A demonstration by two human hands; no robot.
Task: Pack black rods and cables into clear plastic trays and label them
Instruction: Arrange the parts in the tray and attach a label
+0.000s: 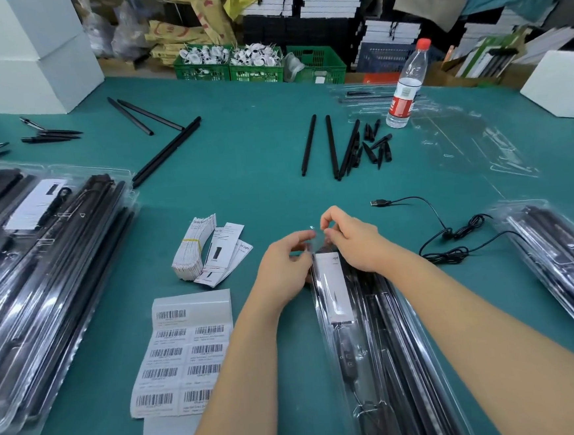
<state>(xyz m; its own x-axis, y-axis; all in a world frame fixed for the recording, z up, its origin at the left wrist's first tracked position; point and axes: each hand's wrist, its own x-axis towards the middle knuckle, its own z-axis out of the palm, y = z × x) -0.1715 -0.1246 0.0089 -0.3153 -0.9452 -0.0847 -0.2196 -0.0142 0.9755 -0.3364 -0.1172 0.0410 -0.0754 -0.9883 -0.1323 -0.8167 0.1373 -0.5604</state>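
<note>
The green table (257,158) fills most of the view, and both hands meet near its middle at the far end of a long clear plastic tray (368,348) that runs from the grip back toward the person and is cut off by the lower edge. The tray holds black rods, a cable and a white card (334,285) just below the fingers. The left hand (284,264) pinches the tray's end from the left, fingers curled on the clear plastic; the right hand (347,238) pinches a thin transparent flap just above it, thumb and forefinger closed on the film. What exactly lies under the fingers is hidden by the hands and blurred by glare. Far left of the grip lies a stack of packed trays (44,288), partly out of frame; right of the grip another packed stack (565,274) is also cut off. Left and nearer the person lies a sheet of barcode labels (183,356), and just left of the grip a banded bundle of cards (195,252). Right of the grip, a loose black cable (452,235) coils on the table. Beyond the grip lie loose black rods (331,145) with short pointed tips, and a water bottle (406,87) stands past them beside empty clear trays that are hard to make out.
</note>
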